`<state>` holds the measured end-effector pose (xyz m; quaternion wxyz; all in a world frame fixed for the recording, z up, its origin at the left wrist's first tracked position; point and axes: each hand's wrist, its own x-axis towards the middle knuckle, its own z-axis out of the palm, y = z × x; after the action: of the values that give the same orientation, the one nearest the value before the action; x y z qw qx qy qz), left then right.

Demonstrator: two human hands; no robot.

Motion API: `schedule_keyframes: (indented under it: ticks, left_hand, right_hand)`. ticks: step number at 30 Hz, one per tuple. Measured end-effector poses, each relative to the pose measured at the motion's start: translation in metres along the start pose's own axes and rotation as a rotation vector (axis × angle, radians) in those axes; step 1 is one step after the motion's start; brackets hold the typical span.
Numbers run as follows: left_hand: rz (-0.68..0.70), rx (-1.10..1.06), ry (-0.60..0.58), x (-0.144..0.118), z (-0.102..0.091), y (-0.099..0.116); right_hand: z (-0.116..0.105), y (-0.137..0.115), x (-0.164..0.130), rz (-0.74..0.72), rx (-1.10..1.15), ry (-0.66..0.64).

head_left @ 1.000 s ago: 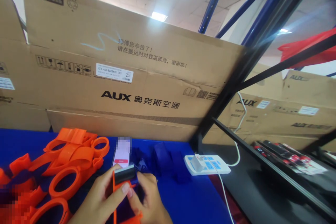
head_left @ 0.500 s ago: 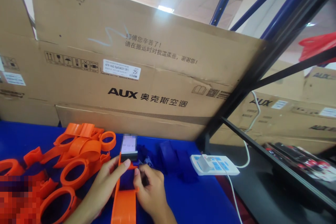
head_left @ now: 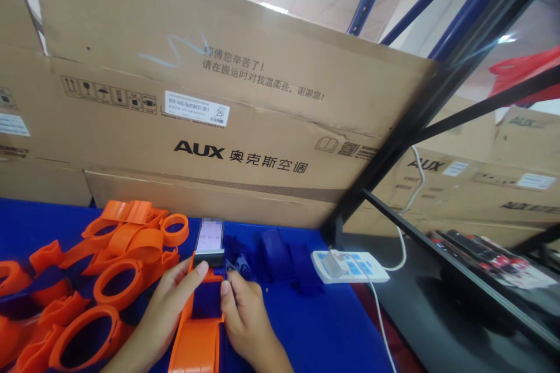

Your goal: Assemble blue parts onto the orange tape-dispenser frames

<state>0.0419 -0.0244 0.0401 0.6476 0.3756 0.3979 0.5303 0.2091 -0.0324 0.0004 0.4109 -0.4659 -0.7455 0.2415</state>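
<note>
the left hand (head_left: 172,297) pinches the upper left side of a long orange plastic frame with a broad curved lower part (head_left: 196,345), thumb on the black bar with a pale edge (head_left: 210,259) across its top; the right hand (head_left: 249,315) is curled at the frame's right edge, its exact grip indeterminable, so that the frame lies between the hands. beyond the bar lies a phone with a lit screen (head_left: 210,238), left a heap of orange plastic rings and bands (head_left: 120,282), right a white power strip (head_left: 365,268).
</note>
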Motion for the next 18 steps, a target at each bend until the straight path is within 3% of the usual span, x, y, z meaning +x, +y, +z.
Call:
schedule_keyframes:
  ticks: [8,18]
  left_hand:
    - [-0.022,-0.041,0.080,-0.0024,0.0066,0.0059]
    - [-0.115,-0.113,0.170,-0.0039,-0.0001,-0.0019]
  right_hand:
    - [0.0055,-0.0007,-0.0018,0.046,0.120,0.059]
    - [0.0057,0.0022,0.0019,0.103,0.216,0.086]
